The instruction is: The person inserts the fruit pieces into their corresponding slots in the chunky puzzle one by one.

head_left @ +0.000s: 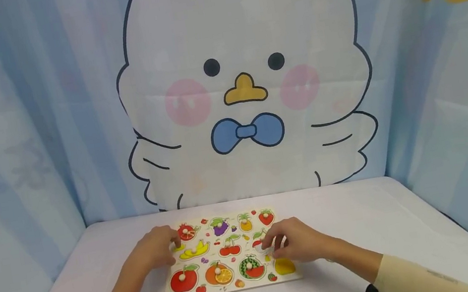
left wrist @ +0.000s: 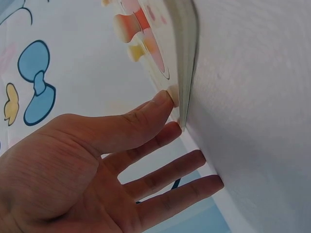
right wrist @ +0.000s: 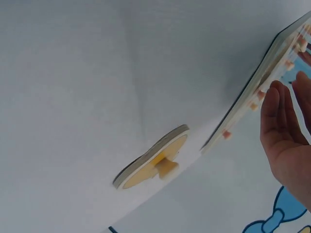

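A flat wooden fruit puzzle board [head_left: 218, 291] lies on the table, with knobbed pieces such as the bananas [head_left: 194, 250], cherries [head_left: 229, 250] and orange [head_left: 217, 274]. At its left side, my left hand [head_left: 156, 247] holds the board's edge near a corner; the thumb [left wrist: 158, 104] is against the board, the other fingers spread beyond it. My right hand [head_left: 297, 240] hovers over the board's right part, fingers bent, fingertips close by a red-and-white fruit [head_left: 259, 244]. No piece shows between them. In the right wrist view, a loose yellow piece [right wrist: 155, 162] with a knob lies beside the board.
The table [head_left: 359, 213] has a pale covering. Behind it hangs a curtain [head_left: 258, 172] with a large cartoon bird, and more curtain closes off both sides. A yellow fruit [head_left: 284, 266] shows at the board's near right corner, partly under my right hand.
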A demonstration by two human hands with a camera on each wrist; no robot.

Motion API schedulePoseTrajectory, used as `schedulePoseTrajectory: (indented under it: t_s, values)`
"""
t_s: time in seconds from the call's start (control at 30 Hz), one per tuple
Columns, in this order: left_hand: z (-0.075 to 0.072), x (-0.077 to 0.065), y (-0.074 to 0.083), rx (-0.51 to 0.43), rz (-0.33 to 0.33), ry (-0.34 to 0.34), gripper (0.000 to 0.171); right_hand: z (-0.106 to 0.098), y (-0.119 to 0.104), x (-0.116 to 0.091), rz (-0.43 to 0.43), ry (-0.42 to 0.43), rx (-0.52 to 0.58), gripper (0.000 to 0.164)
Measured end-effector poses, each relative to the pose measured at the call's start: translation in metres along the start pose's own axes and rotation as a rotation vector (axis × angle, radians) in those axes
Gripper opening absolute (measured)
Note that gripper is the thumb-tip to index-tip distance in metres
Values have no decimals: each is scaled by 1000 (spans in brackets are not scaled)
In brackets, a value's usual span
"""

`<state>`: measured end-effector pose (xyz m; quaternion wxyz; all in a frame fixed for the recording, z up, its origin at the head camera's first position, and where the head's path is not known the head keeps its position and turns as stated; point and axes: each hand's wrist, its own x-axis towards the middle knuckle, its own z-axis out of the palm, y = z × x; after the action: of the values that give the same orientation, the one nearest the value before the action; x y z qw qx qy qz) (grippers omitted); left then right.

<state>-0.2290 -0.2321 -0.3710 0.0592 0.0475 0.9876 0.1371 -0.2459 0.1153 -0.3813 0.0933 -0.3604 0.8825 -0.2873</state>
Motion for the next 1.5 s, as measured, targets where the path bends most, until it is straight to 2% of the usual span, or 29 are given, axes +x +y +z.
schedulePoseTrajectory:
  t_s: [0.47,0.77,1.07,1.5]
  values:
    - [2,-2,-3,3,9,-2,28,-16,25,-31,106,64,-73,19]
    - [2,-5,-4,-13,23,9,29,-25,39,-48,233,127,-139,17]
    - [1,-5,-2,-9,18,14,29,-28,47,-64,365,127,-145,19]
    - [1,-2,-1,-13,13,9,30,-31,59,-80,299,138,-126,18]
